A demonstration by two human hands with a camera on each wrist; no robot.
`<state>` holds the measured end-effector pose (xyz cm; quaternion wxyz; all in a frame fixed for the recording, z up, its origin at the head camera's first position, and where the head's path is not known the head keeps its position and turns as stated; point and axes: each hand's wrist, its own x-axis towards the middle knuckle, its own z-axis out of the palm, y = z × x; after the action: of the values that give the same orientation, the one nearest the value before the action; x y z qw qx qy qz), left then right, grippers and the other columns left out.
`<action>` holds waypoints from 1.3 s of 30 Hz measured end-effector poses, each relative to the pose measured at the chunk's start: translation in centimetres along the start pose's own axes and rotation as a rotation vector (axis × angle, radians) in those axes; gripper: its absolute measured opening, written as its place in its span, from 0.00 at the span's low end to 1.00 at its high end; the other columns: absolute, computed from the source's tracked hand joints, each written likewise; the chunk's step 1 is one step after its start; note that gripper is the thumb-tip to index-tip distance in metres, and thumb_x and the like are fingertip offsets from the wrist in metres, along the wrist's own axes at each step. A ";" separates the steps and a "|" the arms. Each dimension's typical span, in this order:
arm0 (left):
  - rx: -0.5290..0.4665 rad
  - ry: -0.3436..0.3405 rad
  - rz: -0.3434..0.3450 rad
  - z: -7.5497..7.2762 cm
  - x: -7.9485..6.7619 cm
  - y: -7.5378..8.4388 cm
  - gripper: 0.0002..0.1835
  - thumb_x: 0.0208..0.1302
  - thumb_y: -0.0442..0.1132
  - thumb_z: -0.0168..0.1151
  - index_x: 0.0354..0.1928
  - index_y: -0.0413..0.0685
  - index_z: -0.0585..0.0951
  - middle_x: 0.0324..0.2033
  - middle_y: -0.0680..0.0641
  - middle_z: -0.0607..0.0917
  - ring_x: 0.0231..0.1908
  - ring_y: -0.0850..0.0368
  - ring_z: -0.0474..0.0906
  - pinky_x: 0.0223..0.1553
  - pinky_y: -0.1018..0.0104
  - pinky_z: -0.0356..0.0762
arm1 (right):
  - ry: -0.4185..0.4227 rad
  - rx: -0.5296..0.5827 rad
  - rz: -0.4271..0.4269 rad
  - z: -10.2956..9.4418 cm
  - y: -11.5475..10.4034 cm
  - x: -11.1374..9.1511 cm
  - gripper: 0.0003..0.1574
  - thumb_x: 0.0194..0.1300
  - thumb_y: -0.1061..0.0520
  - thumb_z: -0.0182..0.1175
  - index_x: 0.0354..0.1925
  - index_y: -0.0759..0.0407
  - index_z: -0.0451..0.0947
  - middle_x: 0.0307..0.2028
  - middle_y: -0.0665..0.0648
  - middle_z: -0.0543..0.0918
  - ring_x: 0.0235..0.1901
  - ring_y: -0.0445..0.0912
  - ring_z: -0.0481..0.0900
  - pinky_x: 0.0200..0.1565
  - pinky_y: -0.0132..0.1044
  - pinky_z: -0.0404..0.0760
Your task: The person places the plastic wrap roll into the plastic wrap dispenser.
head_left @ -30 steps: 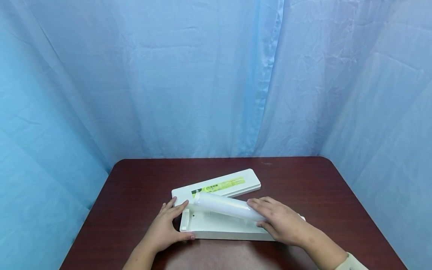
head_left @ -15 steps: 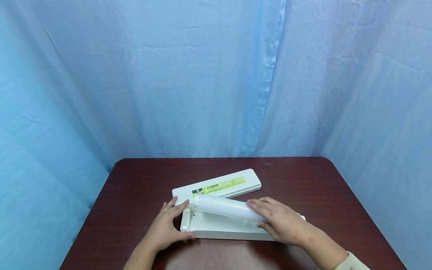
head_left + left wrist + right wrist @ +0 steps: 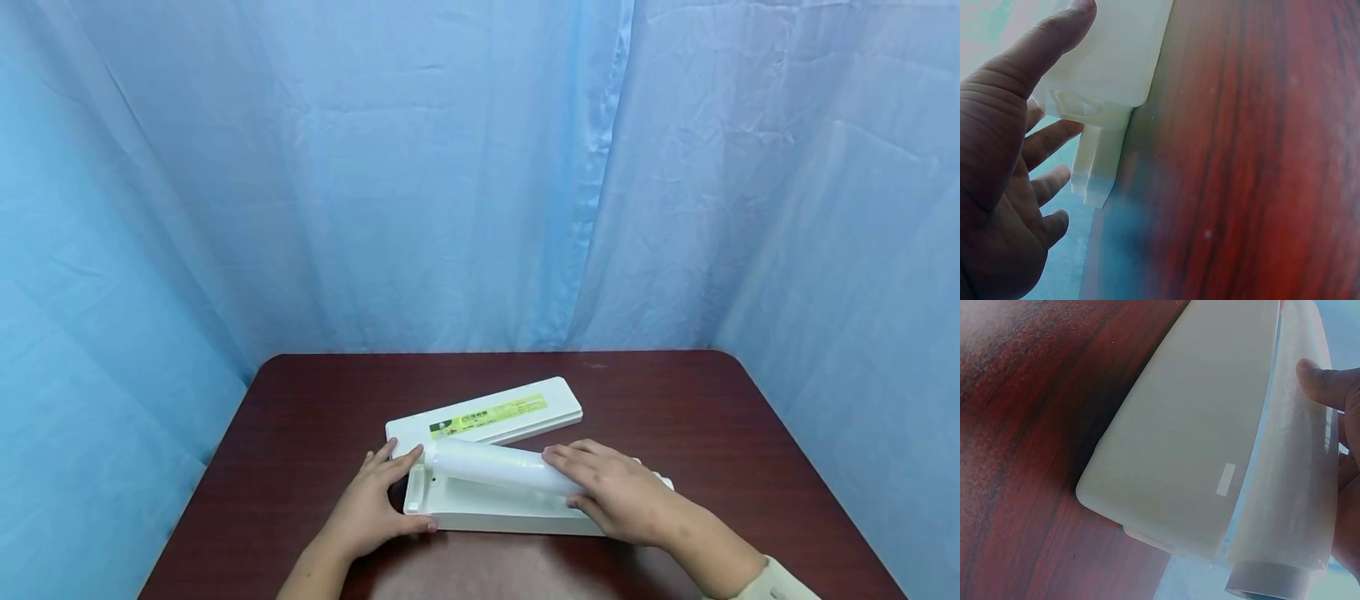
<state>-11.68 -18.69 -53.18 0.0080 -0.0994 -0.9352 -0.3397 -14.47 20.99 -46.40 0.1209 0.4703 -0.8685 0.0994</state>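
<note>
Soft light on blue curtain [image 3: 450, 183], pale glare on tabletop [image 3: 480, 567], hazy wrist views.

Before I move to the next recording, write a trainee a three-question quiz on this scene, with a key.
1. What does the right hand hold: (a) a pen, (b) the white roll, (c) scissors?
2. True or false: the yellow-green label is on the roll.
3. Which end of the box does the left hand touch?

Key: 1. b. 2. False; it is on the lid, which lies beyond the box. 3. The person's left end.
</note>
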 end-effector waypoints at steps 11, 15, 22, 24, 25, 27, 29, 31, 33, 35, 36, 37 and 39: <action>-0.011 -0.011 -0.003 0.0 0.0 -0.1 0.60 0.36 0.68 0.84 0.77 0.63 0.71 0.70 0.48 0.76 0.79 0.36 0.52 0.72 0.27 0.49 | 0.000 0.014 -0.041 0.2 0.0 0.4 0.44 0.60 0.55 0.76 0.72 0.59 0.73 0.67 0.51 0.79 0.62 0.47 0.78 0.55 0.46 0.83; -0.014 -0.015 -0.006 0.0 0.0 -0.1 0.60 0.36 0.69 0.84 0.77 0.63 0.71 0.70 0.48 0.76 0.78 0.36 0.52 0.72 0.27 0.50 | -0.004 0.019 -0.042 0.4 0.0 0.6 0.44 0.60 0.55 0.76 0.72 0.59 0.73 0.67 0.51 0.78 0.62 0.46 0.77 0.56 0.46 0.82; -0.011 -0.019 -0.005 -0.1 0.1 -0.1 0.61 0.36 0.69 0.83 0.77 0.62 0.71 0.70 0.48 0.76 0.79 0.37 0.52 0.73 0.27 0.49 | -0.012 0.022 -0.059 0.7 -0.1 0.7 0.42 0.63 0.53 0.75 0.72 0.58 0.73 0.67 0.52 0.79 0.61 0.47 0.78 0.55 0.44 0.83; -0.013 -0.015 -0.004 -0.1 0.1 -0.1 0.61 0.36 0.69 0.84 0.77 0.62 0.71 0.70 0.48 0.76 0.79 0.37 0.52 0.73 0.28 0.49 | -0.016 0.018 -0.066 0.8 -0.1 0.8 0.42 0.63 0.53 0.75 0.72 0.58 0.73 0.67 0.52 0.79 0.61 0.47 0.78 0.56 0.44 0.83; -0.013 -0.013 -0.003 0.0 0.1 -0.1 0.61 0.36 0.69 0.84 0.77 0.62 0.71 0.70 0.48 0.76 0.78 0.37 0.52 0.73 0.28 0.50 | -0.018 0.016 -0.066 0.8 -0.1 0.8 0.42 0.63 0.53 0.75 0.72 0.58 0.73 0.67 0.52 0.79 0.61 0.47 0.78 0.56 0.44 0.83; -0.015 -0.010 0.000 0.0 0.1 0.0 0.61 0.35 0.68 0.84 0.76 0.62 0.71 0.70 0.48 0.77 0.78 0.37 0.53 0.73 0.28 0.50 | -0.020 0.017 -0.069 0.9 -0.1 0.8 0.42 0.63 0.53 0.75 0.72 0.58 0.73 0.67 0.52 0.79 0.61 0.47 0.78 0.56 0.44 0.83; -0.016 -0.008 0.000 0.0 0.1 -0.1 0.61 0.35 0.69 0.84 0.76 0.62 0.71 0.70 0.48 0.77 0.78 0.37 0.53 0.72 0.27 0.50 | -0.021 0.017 -0.075 0.9 -0.1 0.9 0.42 0.63 0.53 0.75 0.71 0.59 0.73 0.66 0.52 0.79 0.61 0.47 0.78 0.57 0.45 0.82; -0.016 -0.005 0.000 0.0 0.1 -0.1 0.61 0.35 0.69 0.84 0.76 0.62 0.71 0.70 0.49 0.77 0.78 0.37 0.53 0.72 0.27 0.50 | -0.021 0.019 -0.080 1.0 -0.1 0.9 0.42 0.63 0.53 0.75 0.71 0.59 0.73 0.66 0.52 0.79 0.61 0.47 0.78 0.57 0.44 0.82; -0.016 -0.004 -0.002 0.0 0.1 -0.1 0.61 0.35 0.69 0.84 0.76 0.62 0.72 0.69 0.49 0.77 0.78 0.38 0.53 0.72 0.27 0.50 | -0.020 0.018 -0.085 1.1 -0.1 0.9 0.42 0.63 0.53 0.75 0.71 0.59 0.73 0.66 0.52 0.80 0.61 0.47 0.78 0.57 0.44 0.82; -0.017 -0.003 -0.004 0.0 0.1 -0.1 0.61 0.35 0.68 0.84 0.76 0.63 0.72 0.69 0.49 0.77 0.79 0.38 0.53 0.72 0.27 0.50 | -0.020 0.017 -0.089 1.1 0.0 1.0 0.42 0.62 0.53 0.75 0.71 0.59 0.73 0.66 0.52 0.80 0.61 0.47 0.78 0.57 0.44 0.82; -0.018 -0.003 -0.005 0.0 0.0 -0.1 0.61 0.35 0.68 0.84 0.76 0.63 0.72 0.69 0.50 0.77 0.79 0.38 0.53 0.72 0.27 0.50 | -0.020 0.017 -0.091 1.2 0.0 1.0 0.41 0.62 0.53 0.75 0.71 0.59 0.74 0.66 0.52 0.80 0.61 0.47 0.78 0.57 0.44 0.82; -0.019 -0.003 -0.005 0.0 0.0 -0.1 0.61 0.35 0.68 0.85 0.76 0.63 0.72 0.69 0.50 0.77 0.79 0.38 0.53 0.72 0.27 0.50 | -0.020 0.017 -0.092 1.2 0.0 1.0 0.41 0.62 0.53 0.75 0.71 0.59 0.74 0.66 0.52 0.80 0.61 0.47 0.78 0.57 0.44 0.82; -0.020 -0.002 -0.003 0.0 0.1 -0.1 0.60 0.35 0.67 0.85 0.76 0.63 0.72 0.69 0.49 0.77 0.79 0.38 0.53 0.72 0.27 0.50 | -0.019 0.018 -0.095 1.3 0.0 1.0 0.41 0.62 0.54 0.75 0.71 0.59 0.74 0.66 0.52 0.80 0.61 0.47 0.78 0.57 0.44 0.82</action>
<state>-11.75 -18.72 -53.21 0.0056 -0.0985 -0.9320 -0.3487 -15.13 19.85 -47.31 0.1129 0.5130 -0.8454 0.0971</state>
